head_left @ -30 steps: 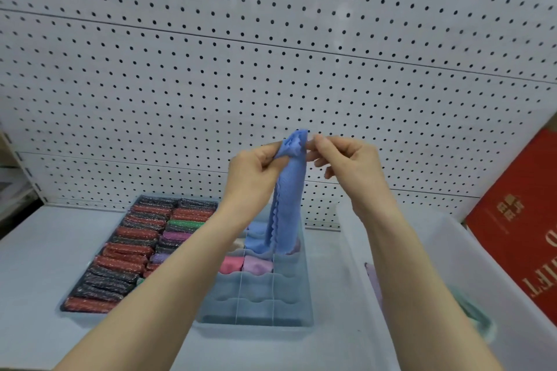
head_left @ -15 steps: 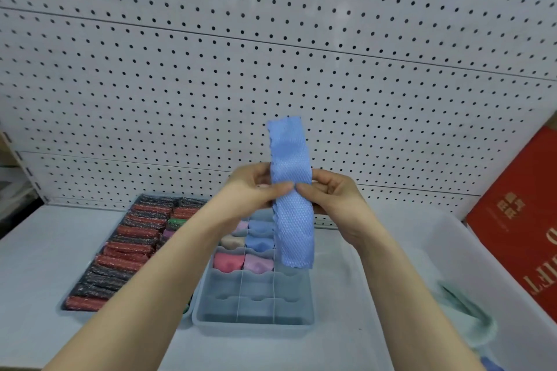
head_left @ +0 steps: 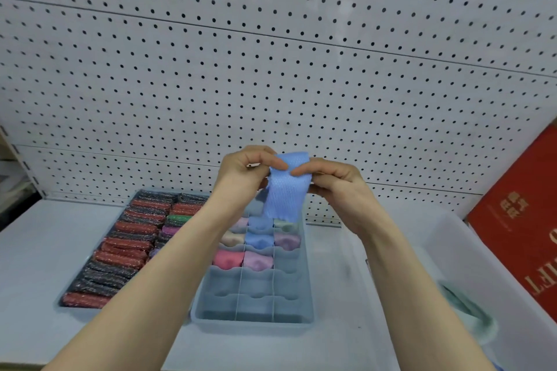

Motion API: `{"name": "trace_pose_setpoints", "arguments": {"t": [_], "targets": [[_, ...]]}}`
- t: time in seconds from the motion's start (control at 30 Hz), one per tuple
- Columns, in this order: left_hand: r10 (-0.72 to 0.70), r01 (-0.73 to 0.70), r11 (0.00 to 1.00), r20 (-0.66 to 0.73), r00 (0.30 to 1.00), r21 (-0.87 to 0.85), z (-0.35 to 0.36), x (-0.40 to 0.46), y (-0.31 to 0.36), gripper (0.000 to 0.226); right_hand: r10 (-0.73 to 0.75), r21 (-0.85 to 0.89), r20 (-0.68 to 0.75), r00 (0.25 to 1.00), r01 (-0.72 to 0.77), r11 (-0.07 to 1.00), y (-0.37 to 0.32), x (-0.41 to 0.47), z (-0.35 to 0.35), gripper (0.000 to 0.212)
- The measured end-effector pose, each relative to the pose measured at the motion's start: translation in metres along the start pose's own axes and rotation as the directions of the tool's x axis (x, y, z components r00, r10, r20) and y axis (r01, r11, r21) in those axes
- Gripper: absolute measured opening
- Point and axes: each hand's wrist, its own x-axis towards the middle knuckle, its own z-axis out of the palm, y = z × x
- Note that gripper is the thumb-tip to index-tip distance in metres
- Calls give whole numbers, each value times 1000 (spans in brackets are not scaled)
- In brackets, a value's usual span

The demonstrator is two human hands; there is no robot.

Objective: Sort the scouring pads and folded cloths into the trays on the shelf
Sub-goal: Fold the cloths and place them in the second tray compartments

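Both hands, left [head_left: 244,170] and right [head_left: 331,181], pinch the blue cloth [head_left: 286,190] (soft, light, floppy) near its top fold, best held at both edges above the tray [head_left: 307,280].

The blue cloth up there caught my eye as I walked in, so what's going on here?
A person is holding a blue cloth up in front of the pegboard, left hand and right hand both pinching its top, apparently folding it. Below sits a divided tray with folded cloths in its far compartments and the near ones empty. Left of it, a tray of scouring pads looks nearly full.
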Motion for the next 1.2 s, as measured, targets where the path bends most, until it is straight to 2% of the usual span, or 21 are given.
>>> {"name": "trace_pose_setpoints", "arguments": {"t": [0.07,0.17,0.23,0.37,0.43,0.5,0.57,0.63,0.7,0.8,0.83,0.9,0.97,1.1,1.2], "targets": [[-12,12,1000,-21,1000,-28,-1,1,2,45,39,5,50,998,-39,999,5,-5,-2,50],[-100,94,990,-54,994,-105,-4,3,5,34,1,-57,130,992,6,998,12,-11,-1,52],[-183,176,975,-37,982,-137,-6,5,4,32,-16,-54,106,994,22,998,13,-10,2,57],[-319,315,922,19,948,-223,-9,9,-4,36,-104,-144,-36,994,98,985,11,-1,7,47],[-402,387,856,30,915,-342,-8,7,-7,31,-144,-173,-91,985,127,977,11,2,8,42],[-494,488,766,103,863,-418,-7,3,-11,42,-167,-188,-102,981,146,971,10,3,9,40],[-577,609,705,206,790,-362,-9,-1,-13,59,-167,-172,-73,983,152,973,9,3,9,39],[-604,667,673,283,745,-318,-10,-6,-12,57,-154,-155,-41,987,146,977,8,2,10,38],[-591,652,695,274,758,-304,-9,-8,-10,38,-142,-165,3,990,140,976,7,1,11,37],[-510,537,803,167,844,-258,-9,-6,-9,16,-51,-119,-49,997,45,992,6,1,11,45],[-474,493,837,135,870,-238,-9,-4,-10,17,29,-31,-71,997,-31,999,6,2,10,41],[-402,410,895,80,912,-177,-10,-2,-11,22,191,76,-24,981,-188,979,7,2,9,27],[-348,353,929,66,935,-109,-12,-1,-10,25,250,33,38,967,-252,967,10,1,9,25],[-304,306,952,80,949,-9,-14,-1,-7,38,141,33,-20,990,-140,990,14,1,8,42],[-302,304,952,51,952,-40,-14,2,-7,39,33,-8,112,993,-33,999,11,-1,4,56]]}}
